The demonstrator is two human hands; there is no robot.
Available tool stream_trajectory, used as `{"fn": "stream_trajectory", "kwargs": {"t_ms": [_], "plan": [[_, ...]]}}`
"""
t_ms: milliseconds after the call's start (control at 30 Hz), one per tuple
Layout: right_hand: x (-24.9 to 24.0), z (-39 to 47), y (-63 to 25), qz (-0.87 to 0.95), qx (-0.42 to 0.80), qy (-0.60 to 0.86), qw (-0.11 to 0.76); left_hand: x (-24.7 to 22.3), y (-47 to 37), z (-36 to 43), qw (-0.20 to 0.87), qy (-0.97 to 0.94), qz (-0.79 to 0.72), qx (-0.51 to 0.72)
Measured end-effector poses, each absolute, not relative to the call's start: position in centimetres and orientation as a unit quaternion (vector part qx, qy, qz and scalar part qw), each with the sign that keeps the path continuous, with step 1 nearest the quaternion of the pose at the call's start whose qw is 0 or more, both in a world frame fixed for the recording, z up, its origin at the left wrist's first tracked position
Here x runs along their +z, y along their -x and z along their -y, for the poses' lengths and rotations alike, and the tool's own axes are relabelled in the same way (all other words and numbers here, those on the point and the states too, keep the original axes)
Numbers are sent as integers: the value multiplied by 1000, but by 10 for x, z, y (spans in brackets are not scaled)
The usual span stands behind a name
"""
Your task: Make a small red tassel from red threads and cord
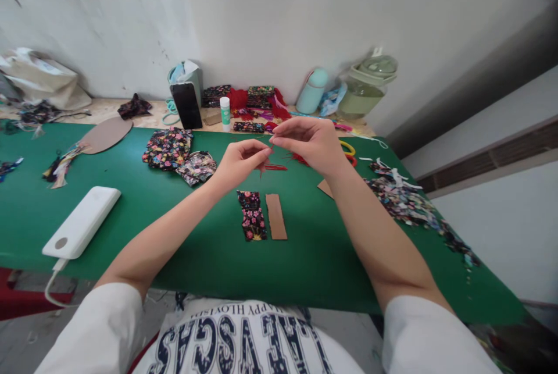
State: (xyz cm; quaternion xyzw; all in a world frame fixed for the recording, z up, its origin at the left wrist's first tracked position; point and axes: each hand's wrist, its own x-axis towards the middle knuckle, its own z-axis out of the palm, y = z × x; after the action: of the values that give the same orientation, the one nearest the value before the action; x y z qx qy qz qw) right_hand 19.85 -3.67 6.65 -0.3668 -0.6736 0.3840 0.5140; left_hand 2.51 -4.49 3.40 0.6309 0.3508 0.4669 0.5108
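Observation:
My left hand (246,161) and my right hand (307,138) meet above the middle of the green table, thumbs and fingertips pinched close together. A thin red thread (261,174) runs from the fingers of my left hand, and the fingertips of my right hand close on it too; its exact course is hard to see. Short red strands (276,167) lie on the table behind the hands. Nearer to me lie a strip of black floral fabric (251,216) and a brown cardboard strip (276,217), side by side.
Folded floral cloth (168,148) lies to the left, with a white power bank (82,223) nearer. A phone (186,105), glue stick (225,114) and blue bottle (313,91) stand along the back. Right, scissors (347,150) and a fabric scrap pile (399,196) lie on the table (196,252).

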Motion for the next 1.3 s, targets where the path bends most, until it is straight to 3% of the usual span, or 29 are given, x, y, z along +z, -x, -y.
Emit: {"fn": "stream_trajectory", "kwargs": {"t_ms": [467,1000,1167,1300], "plan": [[67,13,-233,639,267,440,571,29,-21,36,552,-624,-382,400],[55,-4,-253,656,282,476,513,29,-3,12,533,-583,-479,383],[50,-4,-254,653,308,495,483,15,2,3,448,-653,-493,361],[36,-11,-255,671,339,503,426,2,8,-4,300,-739,-521,302]]}}
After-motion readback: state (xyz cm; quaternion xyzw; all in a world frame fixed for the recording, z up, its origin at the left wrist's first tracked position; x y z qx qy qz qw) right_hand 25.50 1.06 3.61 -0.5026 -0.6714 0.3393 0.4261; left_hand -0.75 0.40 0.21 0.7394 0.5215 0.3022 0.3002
